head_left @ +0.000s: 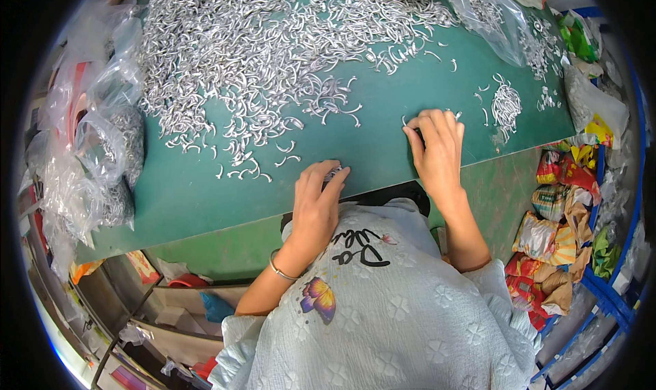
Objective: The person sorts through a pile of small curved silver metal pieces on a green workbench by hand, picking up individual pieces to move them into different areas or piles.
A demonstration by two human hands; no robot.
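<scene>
A single curved silver piece (404,120) lies on the green bench (369,147), right of the frame's centre, just left of your right hand (438,152), the nearer one; its long axis runs roughly up the frame. I cannot tell whether that hand's bent fingers grip anything. Lower left, your left hand (316,197) curls around a silver bunch (333,174). A broad heap (273,41) fills the upper left.

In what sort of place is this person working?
Probably a workshop or packing room: curved silvery pieces lie heaped on a green table, with plastic bags at left and blue-framed shelving at right.
</scene>
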